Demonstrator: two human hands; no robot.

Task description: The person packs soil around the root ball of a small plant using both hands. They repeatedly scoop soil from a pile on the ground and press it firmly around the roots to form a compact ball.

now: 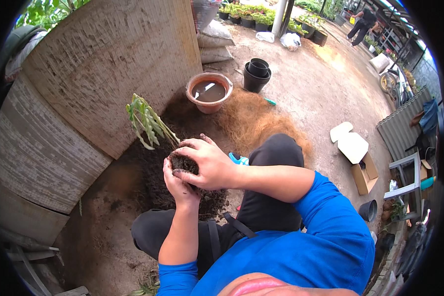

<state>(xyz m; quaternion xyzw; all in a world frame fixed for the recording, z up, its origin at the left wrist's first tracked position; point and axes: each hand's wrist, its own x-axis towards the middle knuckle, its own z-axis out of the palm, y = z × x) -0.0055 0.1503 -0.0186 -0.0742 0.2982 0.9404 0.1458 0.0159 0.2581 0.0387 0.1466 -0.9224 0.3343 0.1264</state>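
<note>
A ball of dark soil [184,164] at the base of a leafy plant [148,120] is pressed between both my hands. My left hand [179,185] cups it from the left and below. Over its top and right side curves my right hand [211,162], fingers smeared with soil. The plant's thin stems lean to the upper left, and its long leaves droop. Beneath my hands lies a heap of dark soil [151,177] on the ground. The underside of the soil ball is hidden by my fingers and palms.
Ahead stands a clay-coloured basin [209,92] of murky water, beside stacked black pots [257,74]. Brown fibre [259,118] lies near my right knee. Upright boards [114,66] border the left side. An open cardboard box [365,175] is at right; a person [363,26] bends far off.
</note>
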